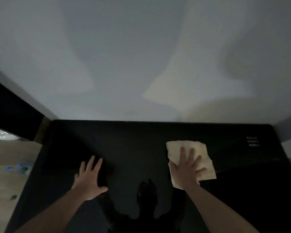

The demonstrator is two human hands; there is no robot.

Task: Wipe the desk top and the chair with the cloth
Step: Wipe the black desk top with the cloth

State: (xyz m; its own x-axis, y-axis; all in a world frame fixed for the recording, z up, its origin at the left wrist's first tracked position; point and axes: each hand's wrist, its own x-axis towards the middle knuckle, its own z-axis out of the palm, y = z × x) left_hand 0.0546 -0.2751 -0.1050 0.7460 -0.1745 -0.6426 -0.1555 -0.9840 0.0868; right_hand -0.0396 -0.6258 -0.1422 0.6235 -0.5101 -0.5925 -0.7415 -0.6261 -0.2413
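Right hand (186, 170) flat on cloth (203, 158), mid-desk (133, 142)

Dim room. A pale grey-white wall (124, 56) fills the upper half, crossed by soft shadows and 1 warmer patch of light. At left, a light wood-look floor (12, 153) with small blue and green items (18, 169), blurred, and a dark vertical panel (10, 111).

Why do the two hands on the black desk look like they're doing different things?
The right hand presses flat on the pale cloth; the left hand rests on the bare desk top with no cloth under it. The right hand sits nearer the wall, the left hand nearer the person. Both have their fingers spread and straight, palms down on the dark surface.
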